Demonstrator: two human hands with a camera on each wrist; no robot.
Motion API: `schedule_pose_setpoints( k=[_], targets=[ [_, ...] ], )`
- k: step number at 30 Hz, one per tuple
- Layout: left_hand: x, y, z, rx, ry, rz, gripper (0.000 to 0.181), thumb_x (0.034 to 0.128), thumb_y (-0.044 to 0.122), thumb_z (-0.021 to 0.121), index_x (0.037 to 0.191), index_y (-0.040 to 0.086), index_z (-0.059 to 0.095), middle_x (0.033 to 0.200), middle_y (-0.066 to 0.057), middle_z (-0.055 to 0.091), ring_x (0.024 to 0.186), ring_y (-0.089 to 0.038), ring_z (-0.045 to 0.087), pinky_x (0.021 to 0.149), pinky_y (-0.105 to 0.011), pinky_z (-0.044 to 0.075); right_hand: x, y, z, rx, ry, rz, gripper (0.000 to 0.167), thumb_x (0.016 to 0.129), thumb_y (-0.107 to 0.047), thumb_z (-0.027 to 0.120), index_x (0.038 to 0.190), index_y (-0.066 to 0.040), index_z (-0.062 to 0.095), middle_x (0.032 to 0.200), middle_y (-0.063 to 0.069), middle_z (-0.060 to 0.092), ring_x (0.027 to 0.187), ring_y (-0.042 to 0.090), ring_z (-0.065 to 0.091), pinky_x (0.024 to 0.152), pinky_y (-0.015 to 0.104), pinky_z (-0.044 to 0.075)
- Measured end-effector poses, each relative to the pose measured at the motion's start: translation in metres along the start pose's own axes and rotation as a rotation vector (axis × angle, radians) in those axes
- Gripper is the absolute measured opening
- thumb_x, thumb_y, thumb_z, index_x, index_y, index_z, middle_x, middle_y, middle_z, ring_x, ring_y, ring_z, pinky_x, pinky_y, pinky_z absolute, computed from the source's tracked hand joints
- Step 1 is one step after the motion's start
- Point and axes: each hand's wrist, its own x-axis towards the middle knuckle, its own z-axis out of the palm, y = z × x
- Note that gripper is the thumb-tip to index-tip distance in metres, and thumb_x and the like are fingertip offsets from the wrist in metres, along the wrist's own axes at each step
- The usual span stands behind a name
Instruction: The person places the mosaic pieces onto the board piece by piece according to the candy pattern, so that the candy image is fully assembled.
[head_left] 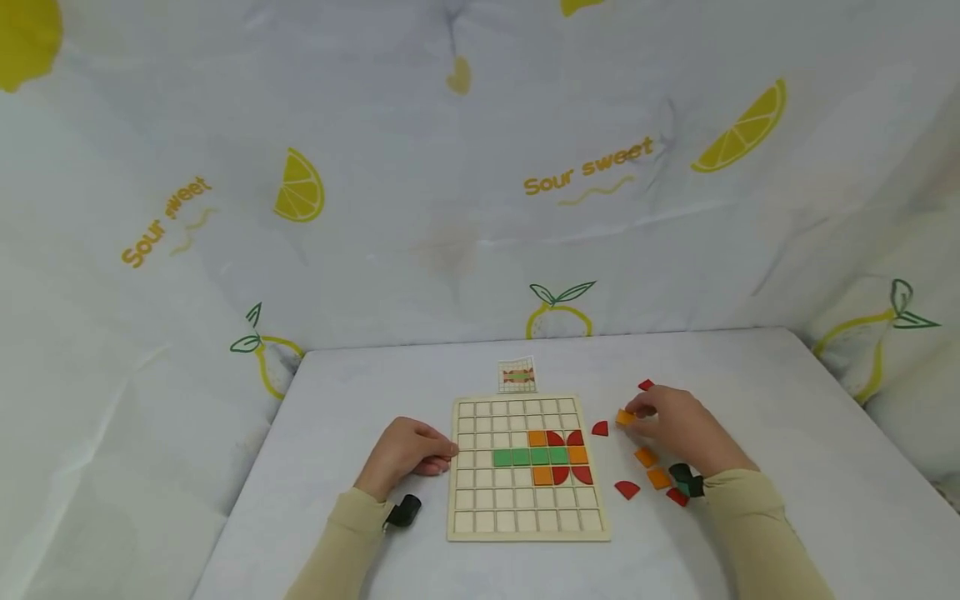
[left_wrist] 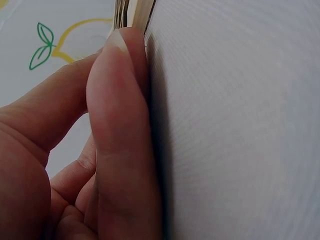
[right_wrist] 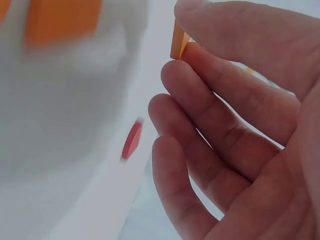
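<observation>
A cream grid board (head_left: 485, 500) lies in front of me in the head view. On it sit green squares (head_left: 521, 457), orange squares (head_left: 537, 438) and red quarter-round tiles (head_left: 582, 476). At the board's left edge, my left hand (head_left: 408, 450) pinches the rim between thumb and index finger; the left wrist view shows the thumb (left_wrist: 117, 110) against the board's edge (left_wrist: 142, 15). To the right of the board, my right hand (head_left: 682, 429) holds an orange square tile (head_left: 624, 418) above the table. In the right wrist view the tile (right_wrist: 177, 42) stands between thumb and index fingertip.
Loose orange squares (head_left: 658, 478) and red quarter-round tiles (head_left: 627, 489) lie between the board and my right hand. Dark and green pieces lie partly hidden by the right wrist. A small pattern card (head_left: 517, 377) lies beyond the board's far edge.
</observation>
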Motion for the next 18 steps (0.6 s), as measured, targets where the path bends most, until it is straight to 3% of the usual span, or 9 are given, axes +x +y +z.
schedule_pose_setpoints(
  k=[8,18],
  targets=[
    [0.002,-0.001,-0.002,-0.011,-0.005,0.003,0.015,0.088,0.018,0.089,0.094,0.006,0.082,0.083,-0.006,0.082,0.066,-0.009,0.074,0.064,-0.022,0.065,0.01,-0.039,0.015,-0.014,-0.019,-0.1,0.019,0.095,-0.022,0.083,0.111,-0.012,0.081,0.105,0.0,0.074,0.101,0.022,0.068,0.093,0.047,0.064],
    [0.0,0.001,-0.001,-0.007,0.002,-0.023,0.019,0.086,0.019,0.092,0.094,0.006,0.082,0.079,-0.006,0.081,0.066,-0.009,0.074,0.063,-0.021,0.064,0.02,-0.091,0.05,-0.053,-0.045,-0.228,0.016,0.095,-0.021,0.085,0.108,-0.014,0.082,0.1,-0.006,0.073,0.097,0.015,0.067,0.094,0.042,0.063]
  ],
)
